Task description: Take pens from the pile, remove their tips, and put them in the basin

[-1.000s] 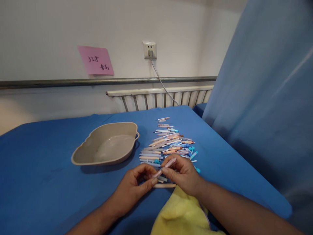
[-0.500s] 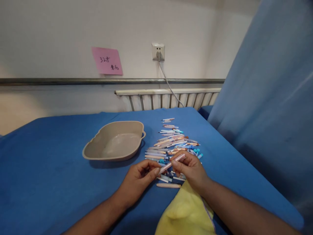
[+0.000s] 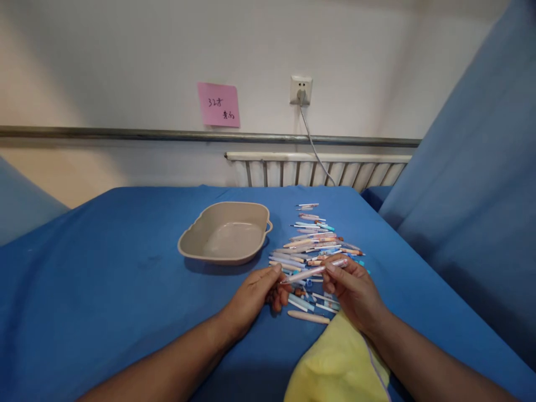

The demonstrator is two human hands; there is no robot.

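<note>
A slim pale pink pen (image 3: 309, 273) is pinched near its upper end by my right hand (image 3: 354, 285), its tip slanting down to the left. My left hand (image 3: 255, 296) is at that tip, thumb raised apart from the half-curled fingers; whether they touch the pen is hard to tell. Beneath and behind both hands lies a spread of pens, barrels and thin white refills (image 3: 312, 240). A peach-coloured pen barrel (image 3: 309, 317) lies nearest to me, in front of the pile. A yellow cloth (image 3: 339, 363) lies under my right wrist.
A beige basin (image 3: 221, 259) with a side loop stands left of the pens on the blue-covered bed (image 3: 138, 290). Behind it run a white rail (image 3: 318, 157) and a cable from a wall socket (image 3: 301, 90). A blue curtain (image 3: 469, 184) hangs at right.
The view has turned left, so everything sits farther right. My left thumb has come off the pen's lower end, baring its pointed tip; my right hand keeps hold of the pen.
</note>
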